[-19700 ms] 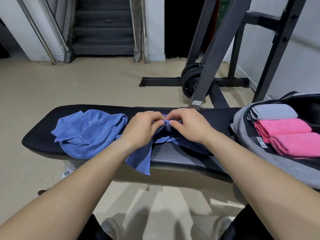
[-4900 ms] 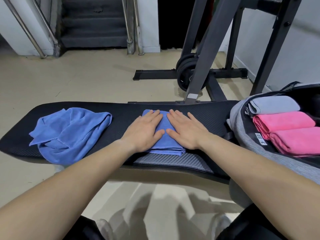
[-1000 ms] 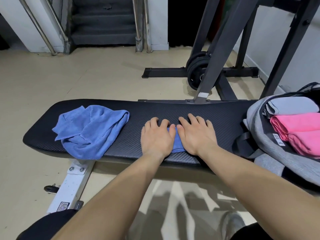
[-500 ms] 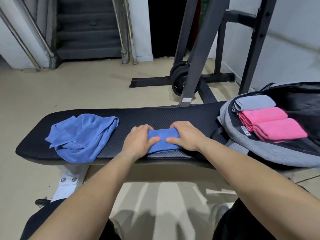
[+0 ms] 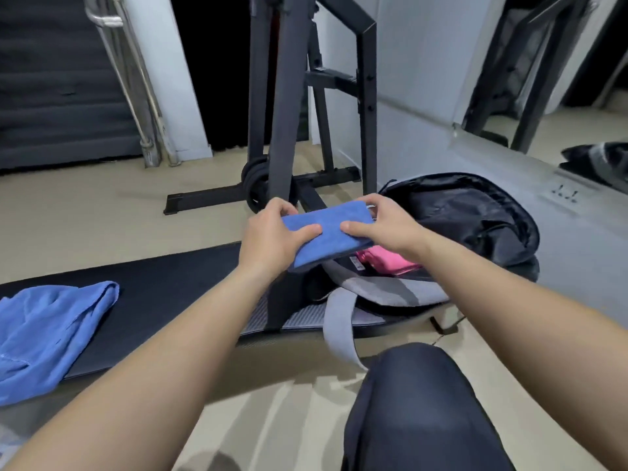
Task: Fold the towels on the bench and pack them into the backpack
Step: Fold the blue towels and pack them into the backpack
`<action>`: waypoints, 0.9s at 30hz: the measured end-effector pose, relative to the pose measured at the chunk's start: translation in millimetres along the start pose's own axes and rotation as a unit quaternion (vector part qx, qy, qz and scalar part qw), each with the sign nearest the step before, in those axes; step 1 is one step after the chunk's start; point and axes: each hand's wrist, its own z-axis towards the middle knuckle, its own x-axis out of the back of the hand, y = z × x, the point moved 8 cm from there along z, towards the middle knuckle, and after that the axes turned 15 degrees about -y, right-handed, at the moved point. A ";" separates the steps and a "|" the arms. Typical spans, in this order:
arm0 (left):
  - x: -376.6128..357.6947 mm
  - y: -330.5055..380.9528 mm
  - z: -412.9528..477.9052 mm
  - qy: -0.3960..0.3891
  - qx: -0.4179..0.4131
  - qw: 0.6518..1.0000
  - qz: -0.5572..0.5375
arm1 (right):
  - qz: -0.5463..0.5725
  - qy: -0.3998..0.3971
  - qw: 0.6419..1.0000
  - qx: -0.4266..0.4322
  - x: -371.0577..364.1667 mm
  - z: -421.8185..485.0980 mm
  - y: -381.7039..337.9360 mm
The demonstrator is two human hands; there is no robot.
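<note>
Two hands hold a folded towel [image 5: 329, 229] above the backpack [image 5: 475, 219], left hand [image 5: 272, 236] and right hand [image 5: 387, 226] each pinching an end; a crumpled towel [image 5: 44, 331] lies on the tabletop [image 5: 163, 287].

The bench [image 5: 163, 277] runs from the left edge towards centre frame. A loose towel [image 5: 44, 334] lies on it at lower left. The backpack [image 5: 458, 226] lies open on the bench's right end, right of centre, with a packed towel [image 5: 387, 258] inside and a strap [image 5: 339, 328] hanging over the bench's near edge. At centre, the folded towel [image 5: 328, 234] is held clear above the backpack's left rim, with the left hand [image 5: 272, 236] at its left end and the right hand [image 5: 387, 226] at its right. Behind the bench, at top centre, stands a rack [image 5: 289, 96] with weight plates [image 5: 253, 181] at its foot. Stairs [image 5: 51, 96] occupy the upper left.
</note>
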 end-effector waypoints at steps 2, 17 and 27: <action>-32.2 30.9 18.2 -0.012 -0.020 1.000 -0.008 | -0.020 0.038 0.999 -0.015 39.1 -9.8 17.3; -215.3 59.4 30.6 -0.267 -0.082 0.954 0.112 | -0.150 0.057 0.976 -0.149 90.9 -62.8 151.3; -202.6 63.0 18.0 -0.199 -0.034 0.969 0.140 | -0.118 0.010 0.977 -0.177 88.1 -65.5 156.8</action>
